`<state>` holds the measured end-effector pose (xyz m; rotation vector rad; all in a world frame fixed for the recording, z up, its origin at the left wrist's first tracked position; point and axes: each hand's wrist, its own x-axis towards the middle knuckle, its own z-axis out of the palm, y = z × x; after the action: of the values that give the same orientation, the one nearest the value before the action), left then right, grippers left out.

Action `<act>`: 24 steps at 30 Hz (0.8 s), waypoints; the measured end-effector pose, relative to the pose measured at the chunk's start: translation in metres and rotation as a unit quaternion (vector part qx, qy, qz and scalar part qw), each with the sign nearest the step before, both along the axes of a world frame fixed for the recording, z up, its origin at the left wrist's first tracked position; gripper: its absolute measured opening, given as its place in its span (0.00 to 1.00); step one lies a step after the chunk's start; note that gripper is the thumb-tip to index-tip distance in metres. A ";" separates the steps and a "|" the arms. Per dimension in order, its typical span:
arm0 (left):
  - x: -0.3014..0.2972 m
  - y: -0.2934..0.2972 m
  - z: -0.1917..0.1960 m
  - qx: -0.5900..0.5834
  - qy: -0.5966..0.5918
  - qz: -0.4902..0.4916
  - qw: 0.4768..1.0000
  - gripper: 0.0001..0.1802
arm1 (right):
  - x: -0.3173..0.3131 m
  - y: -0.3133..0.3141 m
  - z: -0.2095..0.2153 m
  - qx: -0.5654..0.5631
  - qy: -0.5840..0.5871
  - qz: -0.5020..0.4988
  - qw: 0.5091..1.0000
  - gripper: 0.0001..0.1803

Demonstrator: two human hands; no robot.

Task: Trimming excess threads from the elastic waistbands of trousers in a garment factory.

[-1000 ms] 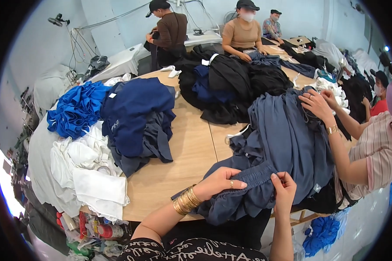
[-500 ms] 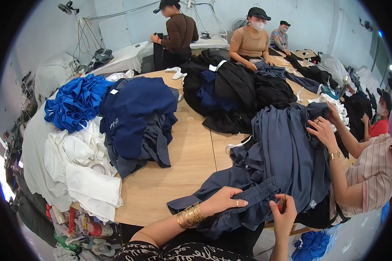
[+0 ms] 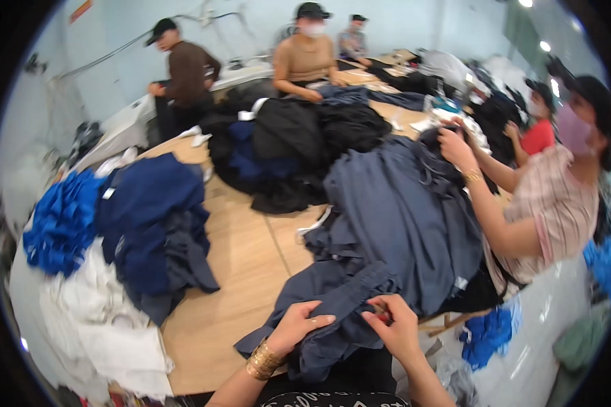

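Note:
A slate-grey garment (image 3: 288, 292) lies over the table's near edge, its gathered elastic waistband (image 3: 368, 285) slanting up to the right. My left hand (image 3: 297, 327) is closed on the cloth beside the waistband, thumb on top and gold bangles at the wrist. Just right of it, my right hand (image 3: 397, 327) is closed in a pinch near the waistband's lower edge. A small tool with a red part (image 3: 384, 317) shows between its fingers; the rest is hidden by them. Beyond lies a large heap of the same slate-grey garments (image 3: 400, 203).
At right a co-worker in a striped top (image 3: 557, 203) handles the heap's far end. Black garments (image 3: 292, 149), a navy pile (image 3: 149, 217), bright blue cloth (image 3: 64, 220) and white cloth (image 3: 122, 353) lie on the wooden table (image 3: 234, 271). Other people work at the back.
The view has swung to the right, so the table's things sit further left. My right hand has come closer to my left along the garment. Both keep their closed hold.

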<state>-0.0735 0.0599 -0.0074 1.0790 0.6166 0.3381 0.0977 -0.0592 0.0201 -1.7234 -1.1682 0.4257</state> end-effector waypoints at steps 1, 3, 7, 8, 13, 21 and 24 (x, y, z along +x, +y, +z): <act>-0.001 0.000 0.001 -0.024 0.000 0.011 1.000 0.16 | -0.001 0.001 -0.001 0.004 0.000 0.003 1.000 0.14; 0.003 0.002 -0.001 -0.031 0.000 -0.011 0.999 0.16 | 0.003 0.000 -0.003 0.014 -0.010 0.010 1.000 0.14; 0.012 0.002 0.000 -0.040 -0.007 -0.021 0.999 0.16 | 0.008 -0.001 -0.005 0.011 -0.012 0.005 1.000 0.14; 0.013 0.002 0.001 -0.043 -0.006 -0.017 0.999 0.15 | 0.008 -0.001 -0.006 0.011 -0.013 0.000 1.000 0.14; 0.012 0.000 -0.001 -0.047 -0.005 -0.022 0.999 0.15 | 0.005 0.001 -0.006 0.005 -0.011 0.015 1.000 0.15; 0.006 0.001 -0.002 -0.035 -0.004 -0.020 0.999 0.14 | 0.002 -0.002 0.002 0.017 -0.014 0.017 1.000 0.16; 0.009 0.002 0.000 -0.032 -0.008 -0.025 0.999 0.13 | 0.001 -0.001 0.006 0.038 0.009 0.003 0.999 0.14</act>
<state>-0.0648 0.0621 -0.0078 1.0280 0.5817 0.2806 0.0991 -0.0605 0.0260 -1.6474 -1.1621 0.3947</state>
